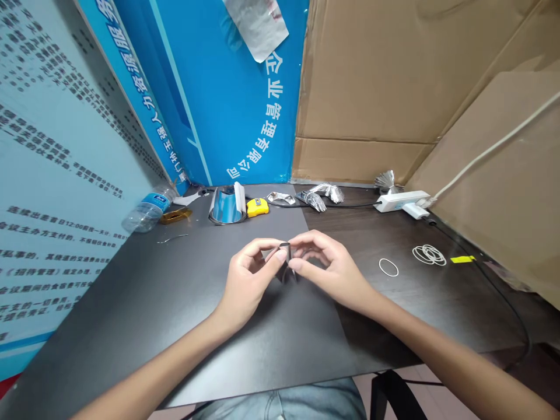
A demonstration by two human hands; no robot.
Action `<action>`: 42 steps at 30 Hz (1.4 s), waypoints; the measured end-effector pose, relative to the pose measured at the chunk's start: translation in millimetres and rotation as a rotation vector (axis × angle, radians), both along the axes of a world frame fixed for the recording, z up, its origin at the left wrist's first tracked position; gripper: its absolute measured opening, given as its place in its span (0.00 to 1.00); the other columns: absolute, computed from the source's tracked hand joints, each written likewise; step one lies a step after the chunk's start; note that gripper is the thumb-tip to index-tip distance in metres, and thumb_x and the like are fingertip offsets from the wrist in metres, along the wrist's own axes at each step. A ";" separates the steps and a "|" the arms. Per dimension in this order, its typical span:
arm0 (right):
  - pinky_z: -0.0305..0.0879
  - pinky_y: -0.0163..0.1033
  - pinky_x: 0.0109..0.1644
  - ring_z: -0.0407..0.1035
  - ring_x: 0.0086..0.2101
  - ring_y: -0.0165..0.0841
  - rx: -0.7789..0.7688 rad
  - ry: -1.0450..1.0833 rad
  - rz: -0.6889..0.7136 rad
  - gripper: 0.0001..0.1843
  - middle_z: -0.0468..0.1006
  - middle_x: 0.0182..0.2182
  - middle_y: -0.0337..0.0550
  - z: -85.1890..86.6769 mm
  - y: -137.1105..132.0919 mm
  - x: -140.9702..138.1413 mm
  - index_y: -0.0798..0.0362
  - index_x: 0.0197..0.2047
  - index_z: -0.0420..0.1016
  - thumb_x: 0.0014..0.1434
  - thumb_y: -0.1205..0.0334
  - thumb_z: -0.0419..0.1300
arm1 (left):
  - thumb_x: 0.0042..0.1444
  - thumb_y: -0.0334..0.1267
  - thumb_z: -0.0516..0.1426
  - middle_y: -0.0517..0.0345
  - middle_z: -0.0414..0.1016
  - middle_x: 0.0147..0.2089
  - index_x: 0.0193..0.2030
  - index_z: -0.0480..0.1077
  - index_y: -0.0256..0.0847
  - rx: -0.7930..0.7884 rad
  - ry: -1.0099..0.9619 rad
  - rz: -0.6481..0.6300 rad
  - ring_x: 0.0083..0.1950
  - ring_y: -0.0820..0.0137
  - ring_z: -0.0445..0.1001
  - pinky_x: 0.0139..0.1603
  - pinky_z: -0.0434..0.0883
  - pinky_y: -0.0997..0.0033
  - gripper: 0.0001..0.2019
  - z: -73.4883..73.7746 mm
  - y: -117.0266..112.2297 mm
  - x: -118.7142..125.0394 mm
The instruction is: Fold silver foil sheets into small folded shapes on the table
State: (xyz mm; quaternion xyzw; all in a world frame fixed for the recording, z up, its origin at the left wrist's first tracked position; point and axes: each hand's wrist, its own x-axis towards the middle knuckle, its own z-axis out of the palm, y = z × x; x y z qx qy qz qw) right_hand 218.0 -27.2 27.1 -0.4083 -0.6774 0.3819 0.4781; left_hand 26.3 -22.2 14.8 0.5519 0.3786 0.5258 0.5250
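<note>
Above the middle of the dark grey mat (184,326), my left hand (249,280) and my right hand (330,268) meet around a small dark, thin strip (286,249). The strip is bent into a curve, and its lower ends hang just below my fingers. Thumb and fingers of the left hand pinch its left side. My right thumb and fingertips close on the right side. Fingers cover much of the strip, so its full shape and material cannot be made out.
Along the back lie a plastic bottle (149,210), a roll of shiny film (227,205), a yellow tape measure (257,206), silvery strip bundles (311,199) and a white power strip (402,201) with cables. Pale rings (429,255) and a yellow strip (462,259) lie right. Panels enclose the table.
</note>
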 end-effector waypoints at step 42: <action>0.71 0.39 0.43 0.74 0.37 0.33 -0.202 0.177 -0.031 0.10 0.82 0.38 0.43 -12.0 0.9 -11.7 0.51 0.42 0.81 0.63 0.53 0.68 | 0.61 0.46 0.66 0.56 0.80 0.34 0.36 0.78 0.37 -0.030 0.125 0.000 0.34 0.70 0.75 0.38 0.71 0.73 0.12 2.6 2.3 0.7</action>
